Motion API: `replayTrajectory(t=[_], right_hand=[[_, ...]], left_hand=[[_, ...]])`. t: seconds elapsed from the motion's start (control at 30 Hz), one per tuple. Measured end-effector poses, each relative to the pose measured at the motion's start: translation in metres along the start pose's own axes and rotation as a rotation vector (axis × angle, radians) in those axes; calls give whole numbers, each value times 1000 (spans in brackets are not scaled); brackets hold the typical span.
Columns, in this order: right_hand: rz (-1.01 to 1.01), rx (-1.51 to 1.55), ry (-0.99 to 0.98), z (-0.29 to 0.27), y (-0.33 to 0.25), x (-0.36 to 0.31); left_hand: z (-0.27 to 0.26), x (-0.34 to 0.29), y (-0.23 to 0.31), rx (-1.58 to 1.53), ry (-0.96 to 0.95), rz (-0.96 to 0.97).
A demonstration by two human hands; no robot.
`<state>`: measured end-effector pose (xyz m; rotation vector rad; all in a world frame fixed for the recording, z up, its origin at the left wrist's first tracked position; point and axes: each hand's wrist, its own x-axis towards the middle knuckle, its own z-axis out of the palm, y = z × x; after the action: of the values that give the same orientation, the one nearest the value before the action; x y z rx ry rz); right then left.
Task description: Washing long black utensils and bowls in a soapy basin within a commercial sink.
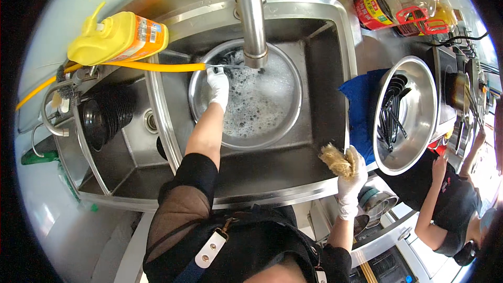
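Observation:
My left hand [218, 86], in a white glove, is over the left side of a round steel basin [299, 91] of foamy water [249, 105]. Its fingers are curled closed just below the end of a yellow hose [162, 66], from which a thin jet of water runs. Dark shapes show in the water beyond the fingertips; what the fingers hold is unclear. My right hand [353, 178], also white-gloved, grips a tan, fibrous scrubbing pad [337, 161] above the sink's front right rim.
A steel faucet [251, 15] hangs over the basin. Stacked black bowls [102, 120] stand in the left sink, below a yellow jug [118, 36]. A steel bowl [422, 120] of black utensils sits right on a blue cloth [361, 105]. Another person [450, 204] works at far right.

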<state>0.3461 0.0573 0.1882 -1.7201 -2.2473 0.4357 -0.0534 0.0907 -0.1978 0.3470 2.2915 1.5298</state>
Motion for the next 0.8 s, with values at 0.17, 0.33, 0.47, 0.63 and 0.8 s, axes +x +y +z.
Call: replayTrajectory(t=[0.17, 0.33, 0.47, 0.63, 0.8], right_hand=[[-75, 116, -102, 31, -25, 13], [-100, 267, -263, 80, -46, 25], [22, 582, -422, 131, -71, 40], [-122, 625, -488, 182, -106, 76], [194, 1067, -939, 196, -126, 64]], left_hand=[[-67, -34, 76, -113, 58, 154], [-121, -58, 140, 149, -36, 368], [-137, -79, 165, 225, 39, 431], [-147, -102, 203, 93, -135, 419], [-139, -114, 238, 72, -315, 51]])
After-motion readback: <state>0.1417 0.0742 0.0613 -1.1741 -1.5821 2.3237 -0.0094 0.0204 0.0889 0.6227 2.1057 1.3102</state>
